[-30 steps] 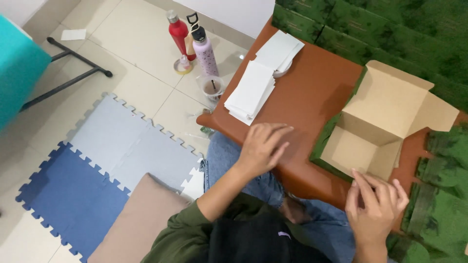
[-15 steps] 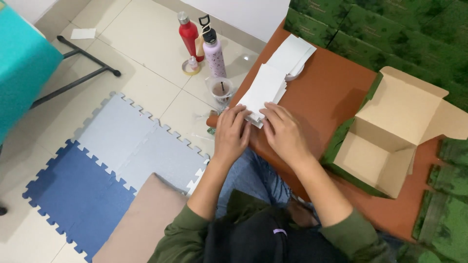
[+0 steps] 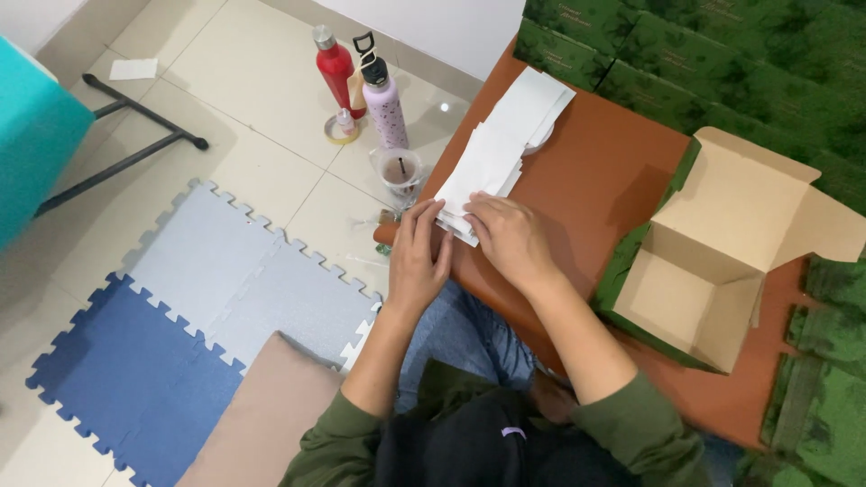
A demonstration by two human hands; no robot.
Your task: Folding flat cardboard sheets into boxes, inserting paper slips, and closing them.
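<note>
Seated, a person presses both hands on a stack of white paper sheets (image 3: 496, 158) at the brown table's (image 3: 595, 180) near edge; left hand (image 3: 417, 257) flat, fingers spread, gripping nothing; right hand (image 3: 510, 236) palm-down on the stack's end; an open cardboard box (image 3: 722, 261) stands well right of them.

Bright, even light; sharp, soft shadows

Desk (image 3: 586, 180): reddish-brown; stack of sheets (image 3: 501, 149): plain white; open box (image 3: 722, 252): tan cardboard inside, dark green mottled outside; stacked boxes (image 3: 722, 63): the same dark green pattern; one bottle (image 3: 334, 68): red; second bottle (image 3: 388, 108): pale lilac, speckled, black cap; floor mats (image 3: 180, 334): grey and blue; floor tiles (image 3: 244, 99): cream; sleeves (image 3: 631, 433): olive green.
</note>
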